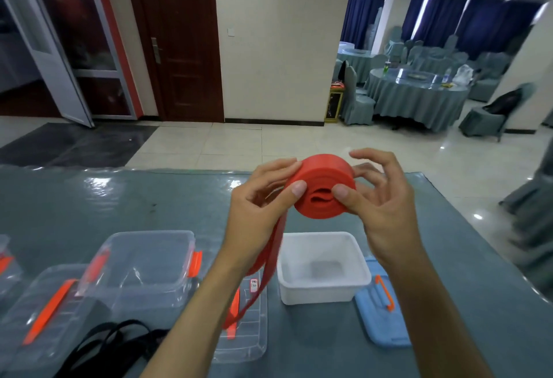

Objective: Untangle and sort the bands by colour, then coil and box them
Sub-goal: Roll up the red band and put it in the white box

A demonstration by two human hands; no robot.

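A red band (324,172), mostly wound into a thick coil, is held above the table in front of me. My left hand (260,198) pinches the coil's left side with thumb and fingers. My right hand (377,195) grips its right side, thumb on the near face. The band's loose tail (263,273) hangs down from the coil past my left wrist onto a clear lid. Directly below the coil stands a white box (323,288), open and holding nothing. A black band (110,344) lies tangled at the table's near left edge.
A clear box (143,267) with orange clips stands left of the white one. Clear lids (39,312) lie at the near left and under my left forearm (248,335). A blue lid (380,312) lies right of the white box. The table (89,198) has a grey-green glossy cover.
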